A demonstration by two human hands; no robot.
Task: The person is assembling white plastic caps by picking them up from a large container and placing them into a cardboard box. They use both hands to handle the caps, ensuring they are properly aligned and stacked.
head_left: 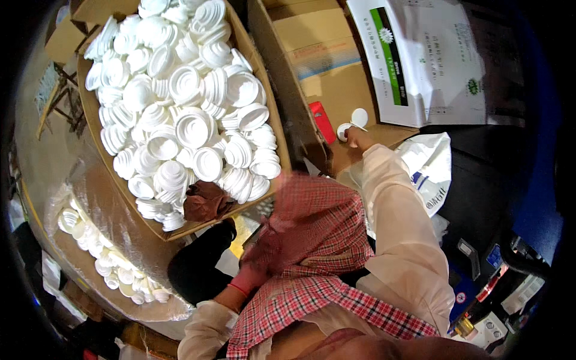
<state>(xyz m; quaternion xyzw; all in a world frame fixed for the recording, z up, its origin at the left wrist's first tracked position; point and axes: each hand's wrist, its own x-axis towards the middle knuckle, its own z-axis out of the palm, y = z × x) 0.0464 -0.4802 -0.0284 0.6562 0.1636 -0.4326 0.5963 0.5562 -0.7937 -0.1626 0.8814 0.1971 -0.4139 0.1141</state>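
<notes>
My right hand [360,140] reaches into an open cardboard box [330,90] at the upper right. Its fingers are bent together at a small round white plastic lid [342,132]. A second white lid [359,117] is just beyond the fingertips. Low in front of me, my left hand [257,273] is over the red checked apron [324,234]. It looks reddish and smeared by motion, with a red band at the wrist, so its fingers cannot be made out. A big carton [279,141] heaped with white ridged lids [195,127] stands at the left.
A crumpled brown wrapper [206,201] lies on the heap's near corner. Inside the right box is a red flat piece [323,122]. Beside it are a printed white carton [420,66] and a white plastic bag [429,168]. More lids [114,264] sit in clear plastic at the lower left.
</notes>
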